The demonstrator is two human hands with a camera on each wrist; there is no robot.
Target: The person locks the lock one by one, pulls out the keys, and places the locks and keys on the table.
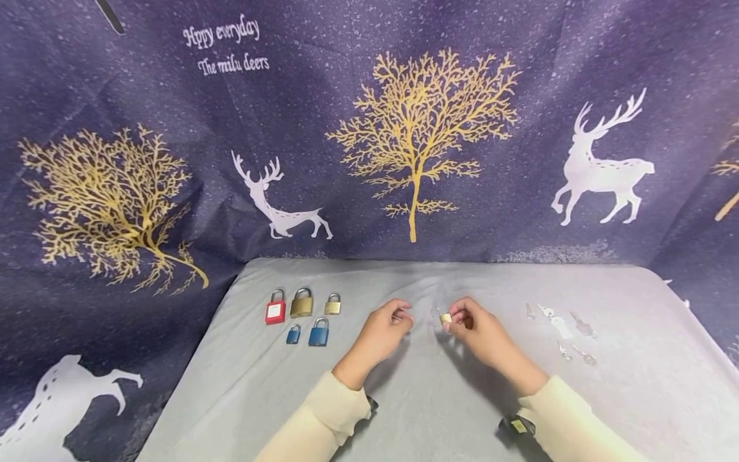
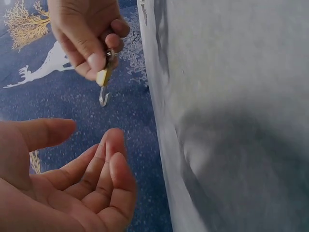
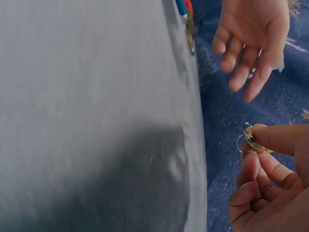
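Note:
Between thumb and fingertips my right hand (image 1: 478, 330) pinches a small brass padlock (image 1: 446, 318), held up over the table. Its thin shackle points toward my left hand and appears swung out in the left wrist view, where the brass body (image 2: 102, 77) is partly covered by the thumb. A thin metal ring (image 3: 238, 143) hangs by the padlock in the right wrist view. My left hand (image 1: 382, 330) is apart from it, a short way to the left, with relaxed, slightly bent fingers and nothing in them. In the left wrist view its palm faces up toward the padlock.
On the left lie a red padlock (image 1: 275, 312), a large brass padlock (image 1: 301, 307), a smaller brass one (image 1: 332, 308), a small blue padlock (image 1: 293, 335) and a larger blue one (image 1: 318, 335). Several keys (image 1: 584, 325) lie to the right on the grey cloth (image 1: 439, 410). A patterned curtain (image 1: 369, 192) hangs behind.

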